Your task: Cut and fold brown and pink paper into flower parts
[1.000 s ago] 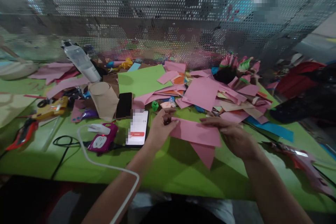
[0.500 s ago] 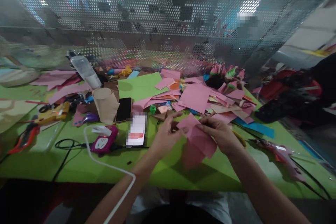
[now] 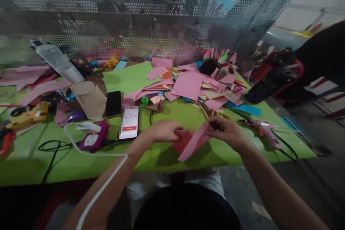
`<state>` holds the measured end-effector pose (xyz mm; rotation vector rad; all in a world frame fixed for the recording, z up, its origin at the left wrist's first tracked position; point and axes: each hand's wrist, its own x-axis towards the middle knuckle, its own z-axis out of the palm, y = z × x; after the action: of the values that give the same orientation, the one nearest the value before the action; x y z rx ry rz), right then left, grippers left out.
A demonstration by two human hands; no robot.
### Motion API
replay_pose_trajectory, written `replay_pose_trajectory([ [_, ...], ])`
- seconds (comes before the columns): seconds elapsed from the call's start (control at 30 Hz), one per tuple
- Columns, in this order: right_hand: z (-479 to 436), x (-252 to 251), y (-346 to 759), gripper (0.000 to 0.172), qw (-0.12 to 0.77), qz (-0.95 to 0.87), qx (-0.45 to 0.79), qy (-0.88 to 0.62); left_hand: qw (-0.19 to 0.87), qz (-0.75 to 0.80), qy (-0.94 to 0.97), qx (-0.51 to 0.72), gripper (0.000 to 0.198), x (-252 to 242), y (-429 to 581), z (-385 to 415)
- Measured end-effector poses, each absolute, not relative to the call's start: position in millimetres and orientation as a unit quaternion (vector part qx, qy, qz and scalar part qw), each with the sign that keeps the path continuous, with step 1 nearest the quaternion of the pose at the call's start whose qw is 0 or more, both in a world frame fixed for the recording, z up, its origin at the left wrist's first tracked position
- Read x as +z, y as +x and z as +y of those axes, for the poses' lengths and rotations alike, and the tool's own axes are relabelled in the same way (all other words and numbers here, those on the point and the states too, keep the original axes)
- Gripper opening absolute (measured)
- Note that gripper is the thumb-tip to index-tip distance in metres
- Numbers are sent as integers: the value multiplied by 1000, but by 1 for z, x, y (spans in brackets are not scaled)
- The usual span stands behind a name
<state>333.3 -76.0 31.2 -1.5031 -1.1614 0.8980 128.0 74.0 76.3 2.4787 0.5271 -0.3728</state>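
A folded or bent pink sheet (image 3: 194, 144), paper or thin foam, is held low over the green tabletop (image 3: 156, 152). My left hand (image 3: 166, 131) is closed on its left edge, fingertips partly hidden behind the sheet. My right hand (image 3: 228, 133) pinches the upper right corner between thumb and fingers. A lighter pink flap slants down across a darker pink part. Just beyond my right hand lie yellow-handled scissors (image 3: 224, 115), partly covered. To the left of my left hand stands a lit phone (image 3: 129, 124).
Pink scraps (image 3: 188, 84) and a light green sheet (image 3: 129, 77) are heaped along the back. A pink glue gun (image 3: 269, 134) lies at right. At left are a magenta power adapter (image 3: 94, 138), a dark phone (image 3: 113, 104) and a clear bottle (image 3: 59, 63). A white cable (image 3: 105, 178) crosses my left forearm.
My left hand, earlier with fingers spread beside the sheet, has closed on its left edge. The sheet has turned and bent into a slanting flap. The camera view has shifted right.
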Motion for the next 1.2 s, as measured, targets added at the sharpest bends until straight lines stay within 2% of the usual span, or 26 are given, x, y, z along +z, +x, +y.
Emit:
replay_pose_trajectory([
  [0.1,-90,23,334,21,431,-507,369,-649,172,204,958,-108,25,71,138,70],
  [0.2,-99,11,328,17,426,-506,332,-672,45,209,976,26,43,58,142,56],
  [0.27,-105,5,322,13,430,-514,286,-685,22,200,974,108,48,48,139,46],
  [0.37,-115,-3,319,6,418,-561,207,-684,125,155,971,135,29,37,122,36],
  [0.4,-119,-5,319,10,411,-587,179,-674,171,155,965,122,22,34,114,34],
  [0.5,-132,-10,321,24,372,-673,122,-627,239,134,960,57,29,28,91,30],
  [0.7,-141,-8,324,24,332,-719,153,-591,225,105,969,0,48,19,66,23],
  [0.9,-133,-2,324,16,338,-685,187,-618,223,100,969,37,59,18,61,21],
  [1.07,-129,1,325,26,353,-665,208,-624,241,107,964,30,72,22,55,19],
  [1.2,-128,4,325,23,356,-639,232,-642,238,141,961,4,66,22,50,12],
])
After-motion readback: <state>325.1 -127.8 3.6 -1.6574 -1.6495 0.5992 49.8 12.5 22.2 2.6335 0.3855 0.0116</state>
